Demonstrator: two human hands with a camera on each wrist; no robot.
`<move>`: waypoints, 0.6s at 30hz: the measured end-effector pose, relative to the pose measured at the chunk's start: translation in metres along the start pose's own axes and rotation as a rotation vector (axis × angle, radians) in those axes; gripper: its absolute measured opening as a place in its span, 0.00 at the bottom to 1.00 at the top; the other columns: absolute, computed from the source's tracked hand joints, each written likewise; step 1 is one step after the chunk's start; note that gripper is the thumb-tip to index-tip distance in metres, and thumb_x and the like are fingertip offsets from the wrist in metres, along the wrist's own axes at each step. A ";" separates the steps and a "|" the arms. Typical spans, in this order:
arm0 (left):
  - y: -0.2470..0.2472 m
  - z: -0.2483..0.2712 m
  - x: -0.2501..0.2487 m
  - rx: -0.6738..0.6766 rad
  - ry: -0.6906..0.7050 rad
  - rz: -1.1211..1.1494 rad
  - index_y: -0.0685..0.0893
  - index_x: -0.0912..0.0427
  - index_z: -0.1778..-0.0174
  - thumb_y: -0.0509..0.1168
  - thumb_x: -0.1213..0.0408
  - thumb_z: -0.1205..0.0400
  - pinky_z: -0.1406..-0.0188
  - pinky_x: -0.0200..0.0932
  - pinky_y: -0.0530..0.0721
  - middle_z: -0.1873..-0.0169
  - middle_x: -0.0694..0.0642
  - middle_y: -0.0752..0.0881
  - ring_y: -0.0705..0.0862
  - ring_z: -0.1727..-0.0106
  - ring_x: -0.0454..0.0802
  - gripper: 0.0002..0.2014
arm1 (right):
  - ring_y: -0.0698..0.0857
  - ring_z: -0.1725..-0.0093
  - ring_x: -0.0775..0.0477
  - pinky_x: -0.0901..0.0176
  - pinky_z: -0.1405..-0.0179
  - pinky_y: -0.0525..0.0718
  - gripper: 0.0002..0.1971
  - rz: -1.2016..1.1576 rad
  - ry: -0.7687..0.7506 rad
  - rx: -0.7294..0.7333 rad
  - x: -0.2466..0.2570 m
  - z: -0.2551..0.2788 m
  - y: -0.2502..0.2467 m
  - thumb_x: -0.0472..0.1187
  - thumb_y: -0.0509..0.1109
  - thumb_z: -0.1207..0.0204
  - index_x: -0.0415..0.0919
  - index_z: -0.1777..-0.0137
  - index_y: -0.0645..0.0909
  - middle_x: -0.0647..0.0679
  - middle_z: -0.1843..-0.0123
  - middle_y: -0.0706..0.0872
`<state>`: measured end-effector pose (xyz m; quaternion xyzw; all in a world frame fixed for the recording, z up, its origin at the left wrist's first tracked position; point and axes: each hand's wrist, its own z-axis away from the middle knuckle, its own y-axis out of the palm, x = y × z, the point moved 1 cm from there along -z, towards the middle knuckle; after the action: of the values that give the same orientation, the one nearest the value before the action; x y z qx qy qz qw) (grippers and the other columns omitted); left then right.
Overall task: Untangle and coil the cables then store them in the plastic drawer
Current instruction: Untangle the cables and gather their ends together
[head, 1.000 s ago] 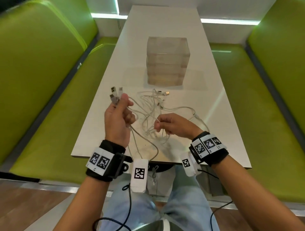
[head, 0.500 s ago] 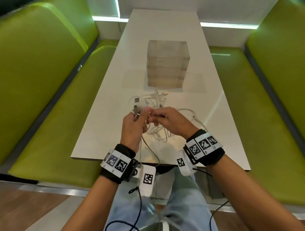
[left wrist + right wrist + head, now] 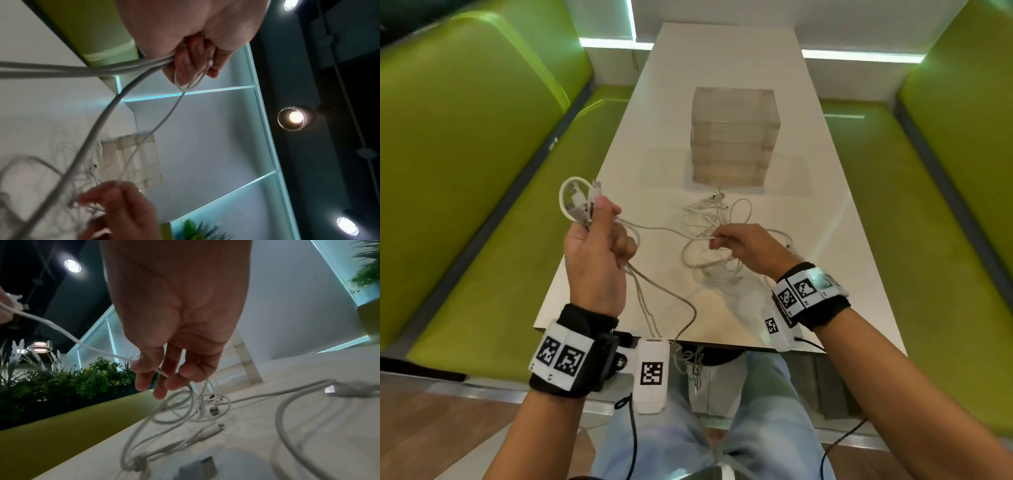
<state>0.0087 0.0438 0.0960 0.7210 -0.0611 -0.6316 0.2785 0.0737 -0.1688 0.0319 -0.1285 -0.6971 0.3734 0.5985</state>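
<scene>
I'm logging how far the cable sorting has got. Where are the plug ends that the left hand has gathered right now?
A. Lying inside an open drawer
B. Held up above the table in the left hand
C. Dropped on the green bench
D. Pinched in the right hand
B: the left hand grips a bunch of plug ends raised above the table, while the drawer unit stands closed.

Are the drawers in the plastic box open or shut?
Shut. The plastic drawer box shows flat, flush fronts with none pulled out, and the cables still lie outside.
</scene>
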 end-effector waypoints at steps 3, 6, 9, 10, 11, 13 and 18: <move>-0.003 -0.001 0.013 0.061 -0.017 -0.246 0.73 0.55 0.65 0.64 0.50 0.21 0.80 0.36 0.59 0.82 0.41 0.65 0.60 0.79 0.41 0.14 | 0.82 0.61 0.58 0.74 0.58 0.77 0.08 -0.059 -0.049 -0.067 0.005 0.001 -0.002 0.32 0.66 0.21 0.35 0.51 0.87 0.40 0.55 0.88; 0.008 0.002 0.034 0.153 -0.055 -0.522 0.73 0.54 0.65 0.69 0.46 0.30 0.77 0.37 0.65 0.78 0.43 0.68 0.63 0.78 0.39 0.17 | 0.80 0.64 0.69 0.79 0.59 0.75 0.08 -0.148 -0.100 -0.134 0.018 0.002 -0.003 0.29 0.65 0.22 0.32 0.51 0.87 0.53 0.62 0.85; 0.018 0.004 0.051 0.228 -0.099 -0.617 0.77 0.54 0.65 0.70 0.42 0.32 0.76 0.38 0.67 0.80 0.41 0.71 0.65 0.78 0.39 0.18 | 0.80 0.63 0.67 0.78 0.58 0.75 0.08 -0.166 -0.171 -0.153 0.029 0.006 -0.007 0.30 0.66 0.21 0.33 0.50 0.86 0.60 0.63 0.82; 0.021 0.005 0.054 0.239 -0.125 -0.611 0.79 0.53 0.63 0.68 0.40 0.31 0.76 0.38 0.67 0.82 0.40 0.71 0.65 0.78 0.39 0.18 | 0.80 0.62 0.65 0.76 0.57 0.76 0.08 -0.169 -0.198 -0.134 0.033 0.009 -0.008 0.31 0.66 0.21 0.33 0.50 0.86 0.59 0.62 0.82; 0.024 0.007 0.056 0.241 -0.160 -0.578 0.81 0.54 0.62 0.66 0.39 0.29 0.77 0.37 0.66 0.83 0.40 0.71 0.65 0.79 0.39 0.19 | 0.82 0.59 0.63 0.73 0.55 0.78 0.08 -0.184 -0.217 -0.099 0.037 0.011 -0.009 0.32 0.66 0.21 0.33 0.49 0.86 0.56 0.61 0.84; 0.030 0.008 0.059 0.219 -0.218 -0.459 0.82 0.56 0.62 0.64 0.44 0.22 0.80 0.36 0.65 0.84 0.41 0.71 0.64 0.80 0.40 0.17 | 0.86 0.55 0.51 0.60 0.50 0.84 0.06 -0.176 -0.236 -0.016 0.043 0.015 -0.007 0.33 0.69 0.23 0.35 0.50 0.87 0.47 0.58 0.87; 0.032 0.000 0.052 0.117 -0.135 -0.335 0.79 0.59 0.67 0.63 0.60 0.16 0.79 0.37 0.64 0.86 0.42 0.66 0.62 0.82 0.41 0.13 | 0.82 0.62 0.58 0.62 0.57 0.79 0.03 -0.078 -0.100 0.046 0.031 0.015 0.002 0.36 0.73 0.26 0.37 0.58 0.86 0.52 0.63 0.86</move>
<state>0.0272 -0.0058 0.0653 0.6920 0.0044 -0.7115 0.1224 0.0516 -0.1537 0.0539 -0.0685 -0.7217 0.3716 0.5800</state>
